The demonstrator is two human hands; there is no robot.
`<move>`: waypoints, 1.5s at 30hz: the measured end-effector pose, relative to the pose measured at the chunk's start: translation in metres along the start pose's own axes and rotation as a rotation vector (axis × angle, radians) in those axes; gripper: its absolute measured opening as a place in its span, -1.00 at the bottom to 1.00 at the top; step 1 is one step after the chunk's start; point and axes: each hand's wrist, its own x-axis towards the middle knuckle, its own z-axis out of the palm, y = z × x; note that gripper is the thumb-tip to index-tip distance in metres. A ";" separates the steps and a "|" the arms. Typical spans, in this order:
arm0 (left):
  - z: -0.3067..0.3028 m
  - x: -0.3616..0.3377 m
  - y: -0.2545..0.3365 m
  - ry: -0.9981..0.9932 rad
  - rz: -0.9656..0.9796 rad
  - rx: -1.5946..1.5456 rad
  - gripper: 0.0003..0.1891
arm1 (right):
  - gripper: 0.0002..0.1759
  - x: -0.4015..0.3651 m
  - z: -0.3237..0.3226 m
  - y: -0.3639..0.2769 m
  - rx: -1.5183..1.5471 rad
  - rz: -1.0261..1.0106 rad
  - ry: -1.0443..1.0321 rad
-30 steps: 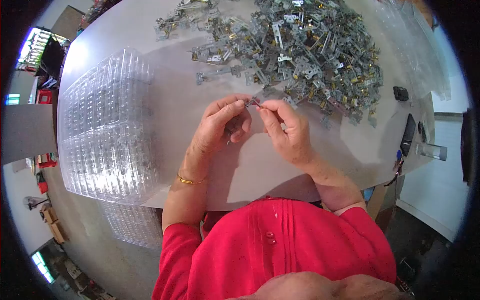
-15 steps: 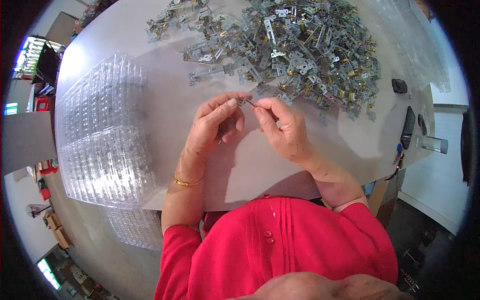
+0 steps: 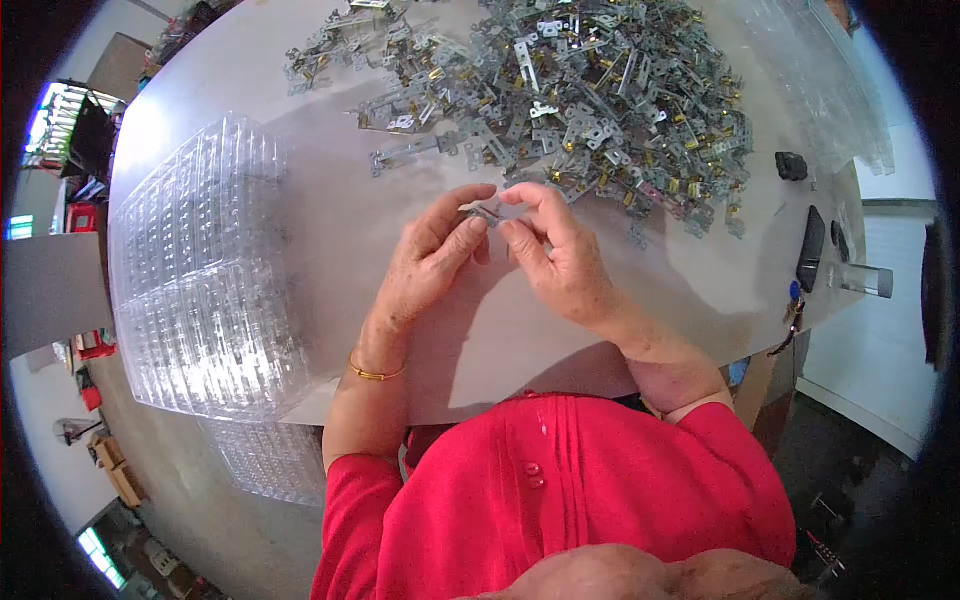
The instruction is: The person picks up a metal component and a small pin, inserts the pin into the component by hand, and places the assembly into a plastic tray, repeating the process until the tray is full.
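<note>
Between my two hands, above the middle of the table, is a small metal part (image 3: 487, 213). My left hand (image 3: 428, 255) pinches it between thumb and index finger, its other fingers curled beneath. On the other side my right hand (image 3: 562, 258) has its thumb and fingertips closed on the part's right end. The part's exact shape is too small to make out. Beyond both hands lies a large pile of flat metal pieces (image 3: 600, 110), some with yellow bits. One longer metal piece (image 3: 410, 153) lies at the pile's near left edge.
Stacked clear plastic trays (image 3: 210, 270) cover the left of the table (image 3: 350, 250). At the right edge are a black phone-like object (image 3: 811, 248), a small black item (image 3: 791, 166), a clear cylinder (image 3: 865, 281) and clear plastic sheeting (image 3: 830, 80).
Both hands have turned a little around the small part, and my right fingers have shifted along it. Metal pieces seen earlier in my left palm are now hidden from view.
</note>
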 end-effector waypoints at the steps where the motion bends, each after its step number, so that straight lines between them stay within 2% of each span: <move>1: -0.002 -0.001 0.001 -0.017 -0.031 0.017 -0.53 | -0.73 0.000 0.001 -0.001 0.041 0.009 -0.014; 3: -0.003 -0.002 0.007 -0.053 -0.090 0.045 -0.45 | -0.75 0.000 0.001 -0.001 0.118 0.027 -0.041; 6: 0.001 -0.002 0.000 -0.053 -0.062 -0.011 -0.43 | -0.81 0.000 0.001 -0.001 -0.012 -0.017 -0.028; 9: 0.001 -0.004 0.004 -0.080 -0.052 0.191 -0.44 | -0.89 0.003 -0.004 0.000 -0.293 -0.225 0.041; 12: 0.006 -0.005 0.015 -0.122 -0.052 0.228 -0.49 | -0.90 0.004 -0.004 -0.006 -0.175 -0.275 0.125; 15: 0.008 -0.004 0.015 -0.063 -0.142 -0.018 -0.63 | -0.89 0.010 -0.003 0.001 -0.159 -0.387 0.269; 18: -0.004 -0.002 0.013 0.010 -0.229 -0.359 -0.73 | -0.90 0.003 -0.004 0.002 0.079 -0.032 0.156; 21: -0.009 0.001 0.009 0.026 -0.203 -0.521 -0.76 | -0.90 0.002 -0.001 0.008 0.081 -0.033 0.106; 28: -0.012 0.000 0.009 -0.071 -0.224 -0.555 -0.76 | -0.89 0.002 -0.002 0.006 -0.025 -0.024 0.047; 40: -0.010 -0.003 0.013 -0.080 -0.204 -0.356 -0.71 | -0.91 0.000 -0.005 0.004 -0.154 -0.034 0.040; 45: 0.001 -0.007 0.002 -0.078 -0.195 -0.464 -0.71 | -0.91 0.002 -0.007 0.008 -0.173 -0.132 0.037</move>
